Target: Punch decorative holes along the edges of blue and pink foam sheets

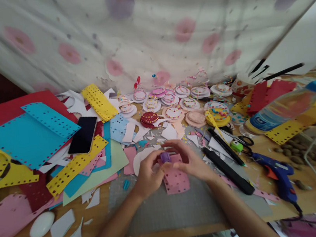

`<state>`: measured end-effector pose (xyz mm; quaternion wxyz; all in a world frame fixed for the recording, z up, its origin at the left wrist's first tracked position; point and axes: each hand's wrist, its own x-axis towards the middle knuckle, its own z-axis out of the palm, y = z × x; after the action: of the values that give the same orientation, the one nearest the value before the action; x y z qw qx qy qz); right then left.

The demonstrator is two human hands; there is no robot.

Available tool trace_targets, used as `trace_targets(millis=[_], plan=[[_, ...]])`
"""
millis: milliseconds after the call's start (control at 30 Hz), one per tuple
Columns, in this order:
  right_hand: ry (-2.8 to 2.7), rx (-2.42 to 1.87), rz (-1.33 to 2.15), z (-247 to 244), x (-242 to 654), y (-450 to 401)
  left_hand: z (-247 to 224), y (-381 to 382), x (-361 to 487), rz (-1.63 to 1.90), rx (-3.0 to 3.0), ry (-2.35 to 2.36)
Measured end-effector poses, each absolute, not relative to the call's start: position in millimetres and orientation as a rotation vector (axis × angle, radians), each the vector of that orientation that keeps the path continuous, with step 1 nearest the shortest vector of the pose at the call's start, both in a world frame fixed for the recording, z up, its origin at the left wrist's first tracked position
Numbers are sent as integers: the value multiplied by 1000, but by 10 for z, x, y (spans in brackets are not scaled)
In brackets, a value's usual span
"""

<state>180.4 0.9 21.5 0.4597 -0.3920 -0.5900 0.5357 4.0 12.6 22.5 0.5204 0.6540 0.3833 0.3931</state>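
In front of me a pink strip of paper [177, 185] with punched holes lies over the grey cutting mat [151, 217]. At its far end is a small purple paper punch [165, 157], partly covered by fingers. My left hand [149, 173] is closed on the punch's left side, thumb at its near edge. My right hand [192, 161] curls round the strip's right side, its thumb on the paper and its fingers behind. The fingertips of both hands are partly hidden.
Several decorated paper discs [174, 113] stand along the back. On the right lie black markers [228, 171], a green punch [236, 146], scissors [245, 140], a blue glue gun [280, 175] and a tilted bottle [286, 108]. Coloured papers [28, 140] and a phone [83, 135] lie left.
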Motion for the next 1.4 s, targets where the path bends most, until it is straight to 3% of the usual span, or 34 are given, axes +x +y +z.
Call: trace_targets(millis=[267, 567, 1133, 1400], plan=[[-1566, -1162, 1263, 401, 1928, -138, 370, 90, 265, 860, 1767, 872], [-1413, -1222, 1280, 258, 2051, -153, 140, 111, 494, 837, 1657, 883], [-1248, -1229, 1476, 202, 2226, -51, 275, 320, 444, 798, 994, 938], [-1259, -1312, 1407, 233, 2239, -104, 400, 412, 338, 829, 695, 910]])
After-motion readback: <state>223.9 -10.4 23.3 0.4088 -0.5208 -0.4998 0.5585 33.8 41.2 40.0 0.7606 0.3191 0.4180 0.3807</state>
